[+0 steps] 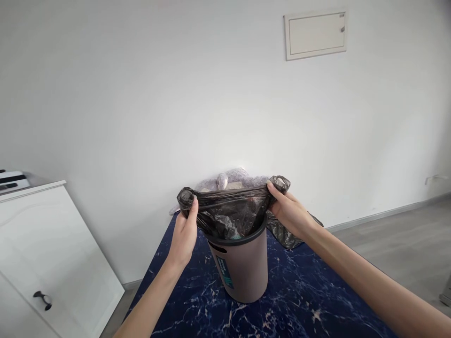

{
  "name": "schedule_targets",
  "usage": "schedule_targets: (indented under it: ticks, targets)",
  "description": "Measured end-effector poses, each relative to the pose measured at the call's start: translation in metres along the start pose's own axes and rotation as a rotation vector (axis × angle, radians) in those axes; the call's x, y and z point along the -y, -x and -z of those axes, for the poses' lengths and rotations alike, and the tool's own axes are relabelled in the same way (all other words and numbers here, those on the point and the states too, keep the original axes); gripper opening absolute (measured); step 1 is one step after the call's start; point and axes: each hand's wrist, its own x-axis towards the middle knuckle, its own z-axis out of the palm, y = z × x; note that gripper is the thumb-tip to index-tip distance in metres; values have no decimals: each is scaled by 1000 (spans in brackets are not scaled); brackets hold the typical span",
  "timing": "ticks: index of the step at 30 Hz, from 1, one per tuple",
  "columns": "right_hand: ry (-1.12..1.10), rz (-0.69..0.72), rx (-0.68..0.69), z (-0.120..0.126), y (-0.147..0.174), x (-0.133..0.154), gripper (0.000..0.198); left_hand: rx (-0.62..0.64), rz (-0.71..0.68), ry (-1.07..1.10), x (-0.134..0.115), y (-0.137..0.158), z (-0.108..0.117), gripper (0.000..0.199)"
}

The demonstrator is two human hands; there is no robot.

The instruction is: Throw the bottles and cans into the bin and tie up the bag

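Note:
A taupe trash can (pixel 246 270) with a black rim and a teal label stands upright on a dark blue marbled tabletop. A thin black garbage bag (pixel 229 218) sits partly inside it, its upper edge stretched taut above the rim. My left hand (pixel 185 232) pinches the bag's left corner between thumb and fingers. At the opposite corner, my right hand (pixel 285 209) grips the bag the same way. What lies deeper in the can is hidden by the bag.
Behind the can, a grey plush toy (pixel 236 176) leans near the white wall. Another black plastic bag (pixel 283 234) lies on the marbled table (pixel 292 300) at right. A white cabinet (pixel 59 258) stands at left. A panel (pixel 317 35) is set in the wall.

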Motion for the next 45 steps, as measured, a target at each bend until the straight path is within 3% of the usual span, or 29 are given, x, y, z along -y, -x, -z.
schedule_targets:
  ticks: [4,8,20,28,35,38,41,45]
  targets:
    - [18,0,32,-4,4,8,32,1,-20,-7,-9,5,-4,56]
    - [180,53,1,3,3,11,45,-34,-95,-97,-15,8,-2,51]
    - [733,268,63,26,20,37,47,-12,-326,-444,-17,16,30,26]
    - [588,80,-26,59,32,21,44,-34,-211,-484,-4,24,52,26]
    - [374,-18,-126,69,45,3,44,86,-211,-389,9,30,67,37]
    - [306,-18,-142,74,47,-5,41,64,-173,-326,12,33,70,33]
    - [248,-50,-120,77,48,-12,41,16,-69,-223,22,35,73,25]
    - [165,-167,-125,76,51,-22,41,-17,87,-23,45,39,73,36]
